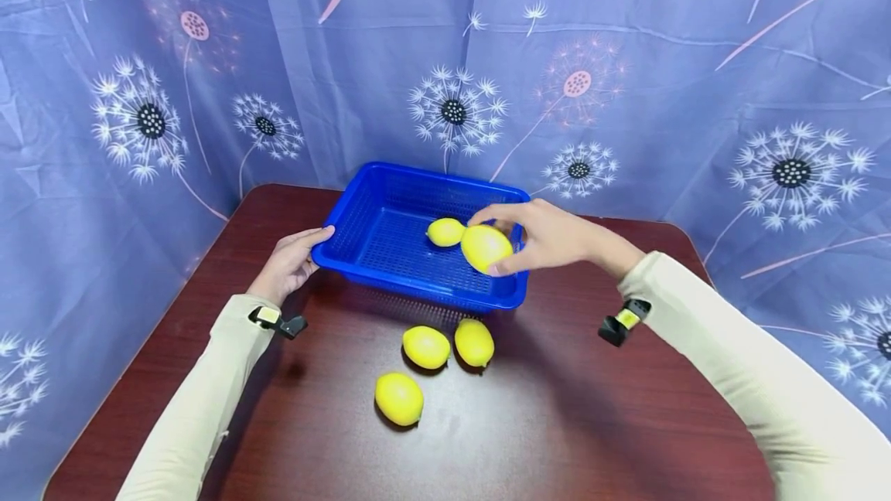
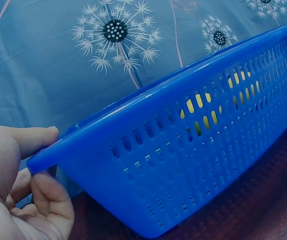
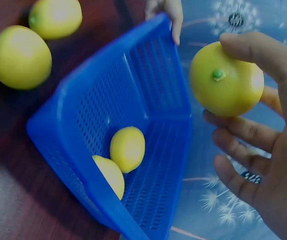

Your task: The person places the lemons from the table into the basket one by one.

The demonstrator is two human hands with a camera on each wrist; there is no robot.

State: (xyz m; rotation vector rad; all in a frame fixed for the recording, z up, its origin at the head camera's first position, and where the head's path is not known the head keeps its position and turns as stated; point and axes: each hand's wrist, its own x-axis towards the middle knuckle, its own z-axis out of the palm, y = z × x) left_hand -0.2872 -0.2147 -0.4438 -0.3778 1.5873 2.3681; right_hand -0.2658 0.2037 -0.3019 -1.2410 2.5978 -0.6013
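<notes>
At its left corner, my left hand [image 1: 287, 260] pinches the rim of a blue plastic basket [image 1: 418, 282]; the thumb lies on top and the fingers curl beneath, as the left wrist view shows. My right hand [image 1: 550, 236] holds a yellow lemon [image 1: 486, 248] between thumb and fingers, over the basket's right part. In the right wrist view this lemon shows its green stem end. Inside the basket lie two lemons, one [image 3: 127, 149] beside another [image 3: 109, 176] partly hidden by the basket wall. From the head, one of them [image 1: 444, 233] is visible.
In front of the basket, three lemons rest on the dark wooden table [image 1: 334, 439]: one [image 1: 426, 347] beside a second [image 1: 475, 343], and a third [image 1: 399, 399] nearer me. A blue curtain [image 1: 376, 83] with dandelion prints hangs behind the table.
</notes>
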